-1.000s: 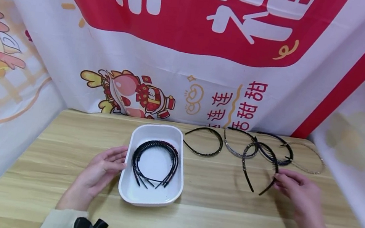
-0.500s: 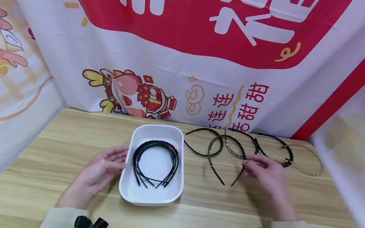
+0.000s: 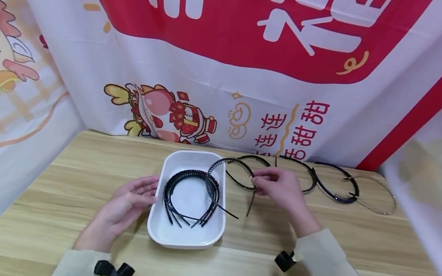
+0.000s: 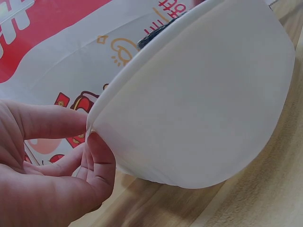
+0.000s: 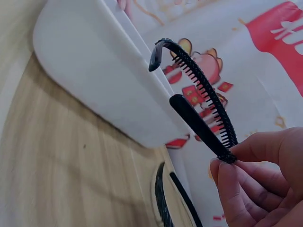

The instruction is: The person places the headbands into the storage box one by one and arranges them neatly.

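Note:
A white plastic tray [image 3: 191, 199] holds several dark toothed headbands [image 3: 170, 187] stacked in a loop. At its left side my left hand [image 3: 132, 203] pinches the rim between thumb and fingers, as the left wrist view shows. My right hand [image 3: 279, 190] holds one leg of a black headband [image 3: 231, 159] between thumb and fingertips. This headband hangs over the tray's right rim, its curved part above the stack. In the right wrist view the comb teeth and sparkly outside of the held headband [image 5: 212, 94] show, with the tray [image 5: 94, 71] beside it.
Along the table's back edge lie a black headband [image 3: 240, 183], another partly hidden by my right hand, a dark blue headband [image 3: 336, 197] and a thin beaded one [image 3: 380, 212]. A printed cloth [image 3: 232, 55] hangs behind the wooden table [image 3: 262, 274].
My right hand has carried the black headband leftward from the right side of the table to the tray's right rim. The left hand stays at the tray.

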Action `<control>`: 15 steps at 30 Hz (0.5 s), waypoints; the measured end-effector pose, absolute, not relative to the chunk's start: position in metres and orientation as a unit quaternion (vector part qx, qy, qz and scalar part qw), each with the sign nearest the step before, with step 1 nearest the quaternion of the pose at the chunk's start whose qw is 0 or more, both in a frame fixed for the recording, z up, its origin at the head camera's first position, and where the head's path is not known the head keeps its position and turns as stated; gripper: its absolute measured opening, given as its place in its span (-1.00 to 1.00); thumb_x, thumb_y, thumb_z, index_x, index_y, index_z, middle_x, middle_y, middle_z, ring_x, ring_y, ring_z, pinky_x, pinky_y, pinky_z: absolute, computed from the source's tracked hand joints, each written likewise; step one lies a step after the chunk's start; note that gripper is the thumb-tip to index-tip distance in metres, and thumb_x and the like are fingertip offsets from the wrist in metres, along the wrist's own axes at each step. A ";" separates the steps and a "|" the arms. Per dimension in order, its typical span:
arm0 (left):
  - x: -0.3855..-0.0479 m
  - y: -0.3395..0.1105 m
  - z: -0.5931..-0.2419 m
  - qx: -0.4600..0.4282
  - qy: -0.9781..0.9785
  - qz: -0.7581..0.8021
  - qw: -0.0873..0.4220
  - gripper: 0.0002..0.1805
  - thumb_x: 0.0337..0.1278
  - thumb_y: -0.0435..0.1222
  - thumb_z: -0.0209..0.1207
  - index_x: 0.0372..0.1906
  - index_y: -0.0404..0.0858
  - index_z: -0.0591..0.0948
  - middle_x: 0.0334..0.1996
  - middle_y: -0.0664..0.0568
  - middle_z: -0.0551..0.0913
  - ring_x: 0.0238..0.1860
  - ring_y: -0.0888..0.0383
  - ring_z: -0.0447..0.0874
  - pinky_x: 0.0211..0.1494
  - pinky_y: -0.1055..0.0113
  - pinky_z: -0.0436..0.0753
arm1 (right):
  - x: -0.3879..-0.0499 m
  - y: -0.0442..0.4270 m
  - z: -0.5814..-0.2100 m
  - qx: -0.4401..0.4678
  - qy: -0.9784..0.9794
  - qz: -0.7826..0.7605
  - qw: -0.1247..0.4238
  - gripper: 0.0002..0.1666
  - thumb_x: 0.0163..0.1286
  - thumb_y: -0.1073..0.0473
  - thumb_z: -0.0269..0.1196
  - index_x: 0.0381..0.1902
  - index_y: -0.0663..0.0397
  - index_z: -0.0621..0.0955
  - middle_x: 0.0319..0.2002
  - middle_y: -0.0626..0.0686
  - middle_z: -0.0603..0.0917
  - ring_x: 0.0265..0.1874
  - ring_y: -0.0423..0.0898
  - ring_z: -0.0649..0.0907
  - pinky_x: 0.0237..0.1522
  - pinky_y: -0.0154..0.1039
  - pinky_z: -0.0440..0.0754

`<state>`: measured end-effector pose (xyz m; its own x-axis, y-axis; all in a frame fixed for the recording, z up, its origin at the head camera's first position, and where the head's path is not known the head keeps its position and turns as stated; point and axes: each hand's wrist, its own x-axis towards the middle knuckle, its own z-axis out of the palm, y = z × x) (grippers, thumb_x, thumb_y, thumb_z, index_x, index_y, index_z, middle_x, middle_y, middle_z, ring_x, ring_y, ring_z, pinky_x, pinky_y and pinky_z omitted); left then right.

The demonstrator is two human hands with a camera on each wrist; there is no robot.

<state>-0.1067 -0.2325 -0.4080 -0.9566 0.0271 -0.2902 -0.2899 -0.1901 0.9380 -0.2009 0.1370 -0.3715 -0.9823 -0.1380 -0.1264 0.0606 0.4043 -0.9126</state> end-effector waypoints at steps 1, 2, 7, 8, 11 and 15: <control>-0.107 -0.232 -0.408 -0.105 0.628 0.764 0.104 -0.17 0.27 -0.63 0.15 0.63 -0.44 0.19 0.17 0.06 0.57 0.20 0.18 0.56 0.30 0.43 0.68 | -0.203 0.132 -0.371 -0.027 0.834 -0.544 0.094 -0.65 0.42 0.18 0.45 0.12 0.16 0.77 -0.01 0.19 0.85 -0.29 -0.13 0.83 -0.01 -0.15 0.86; -0.107 -0.232 -0.408 -0.105 0.627 0.765 0.104 -0.17 0.27 -0.63 0.15 0.63 -0.44 0.19 0.17 0.06 0.57 0.20 0.17 0.56 0.30 0.43 0.68 | -0.204 0.127 -0.369 -0.031 0.835 -0.541 0.098 -0.66 0.42 0.19 0.44 0.11 0.16 0.77 -0.01 0.19 0.84 -0.28 -0.09 0.83 0.02 -0.10 0.86; -0.107 -0.231 -0.408 -0.106 0.628 0.764 0.104 -0.17 0.26 -0.63 0.15 0.63 -0.44 0.19 0.18 0.04 0.56 0.20 0.17 0.56 0.31 0.44 0.67 | -0.212 0.105 -0.363 -0.050 0.846 -0.522 0.098 -0.71 0.41 0.21 0.44 0.06 0.11 0.81 -0.08 0.16 0.86 -0.29 -0.01 0.84 -0.03 -0.07 0.87; -0.107 -0.231 -0.408 -0.106 0.628 0.764 0.105 -0.17 0.26 -0.63 0.15 0.63 -0.44 0.18 0.19 0.04 0.56 0.20 0.17 0.56 0.31 0.43 0.67 | -0.214 0.100 -0.362 -0.053 0.846 -0.521 0.097 -0.72 0.41 0.23 0.43 0.05 0.12 0.81 -0.11 0.15 0.87 -0.31 -0.03 0.84 -0.05 -0.10 0.87; -0.107 -0.232 -0.409 -0.105 0.629 0.764 0.104 -0.17 0.27 -0.63 0.14 0.63 -0.44 0.18 0.19 0.05 0.56 0.21 0.17 0.56 0.32 0.43 0.67 | -0.218 0.085 -0.362 -0.055 0.846 -0.521 0.103 -0.75 0.40 0.27 0.42 0.02 0.13 0.82 -0.16 0.14 0.87 -0.32 -0.01 0.84 -0.10 -0.11 0.88; -0.107 -0.232 -0.409 -0.102 0.626 0.766 0.104 -0.17 0.26 -0.64 0.14 0.63 -0.44 0.17 0.19 0.05 0.56 0.22 0.16 0.56 0.33 0.42 0.67 | -0.220 0.067 -0.363 -0.063 0.850 -0.509 0.119 -0.76 0.40 0.27 0.42 0.00 0.12 0.83 -0.17 0.12 0.86 -0.28 0.01 0.85 -0.06 -0.06 0.88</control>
<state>-0.1071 -0.2320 -0.4087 -0.9576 0.0308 -0.2864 -0.2868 -0.1943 0.9381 -0.2202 0.0666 -0.3627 -0.9640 -0.2272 -0.1381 0.0143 0.4745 -0.8802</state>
